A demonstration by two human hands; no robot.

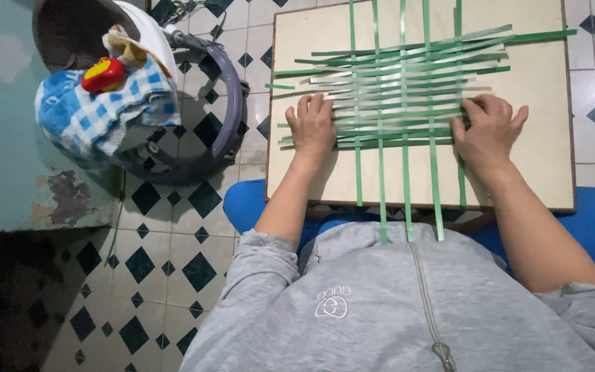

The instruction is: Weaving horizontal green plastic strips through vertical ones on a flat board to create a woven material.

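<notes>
Grey sweatshirt (408, 303) nearest, both hands press flat, unclenched, on the green strip weave (397, 89): left hand (311, 127) at its left edge, right hand (487, 131) at its right, cross strips running between them on the surface (545, 138).

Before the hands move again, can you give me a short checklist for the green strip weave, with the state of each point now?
1. Left hand flat on the weave's left edge: ok.
2. Right hand pressing the right edge: ok.
3. Strips lying on the board: ok.
4. Horizontal strips evenly packed: not ok, upper ones fan apart.
5. Board steady on the lap: cannot tell.
</notes>
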